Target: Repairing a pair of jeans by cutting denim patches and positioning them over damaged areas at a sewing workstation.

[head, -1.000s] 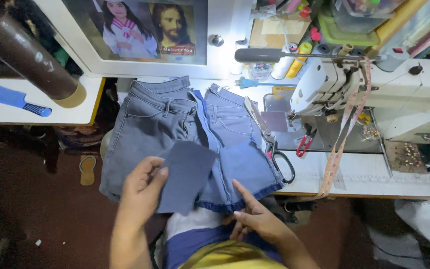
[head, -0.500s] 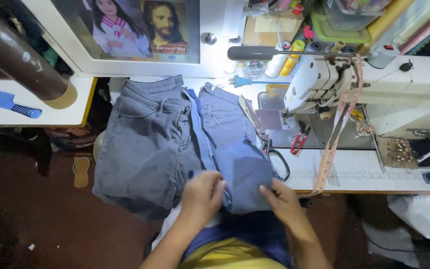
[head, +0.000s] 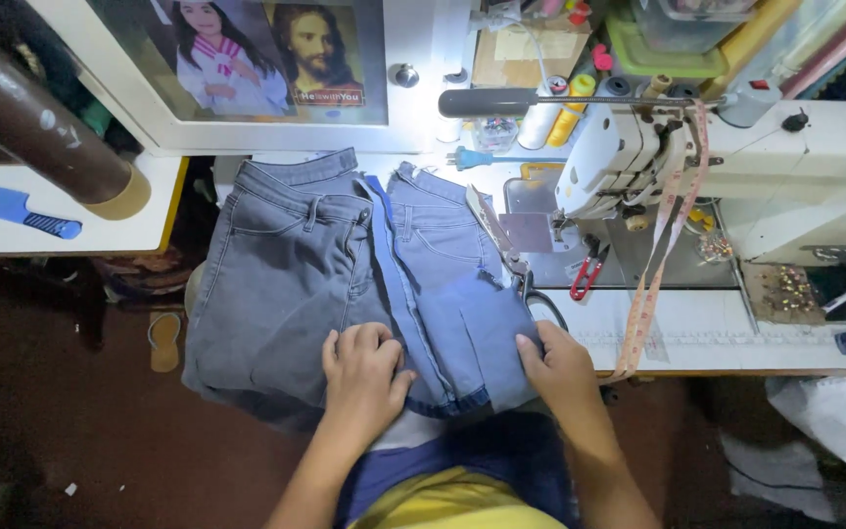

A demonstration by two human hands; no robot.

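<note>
We have both hands down on the jeans (head: pixel 296 284), which lie folded on the work surface in front of us, waistband away from us and the blue inner side showing along the middle. A second ago our left hand (head: pixel 364 377) held a loose dark blue denim patch (head: pixel 482 338) up off the garment; now that piece lies flat on the lighter right-hand panel, near the hem, so we judge the patch placed and the work gone over to smoothing and lining it up. The left hand rests flat on the grey fabric just left of the blue seam strip, fingers together and curled a little, gripping nothing. Our right hand (head: pixel 560 367) presses the patch's right edge, fingers together on the cloth. Scissors (head: pixel 526 279) lie just beside the patch, a measuring tape (head: pixel 663 235) hangs from the white sewing machine (head: pixel 658 147), and red snips (head: pixel 585 274) sit on its bed
</note>
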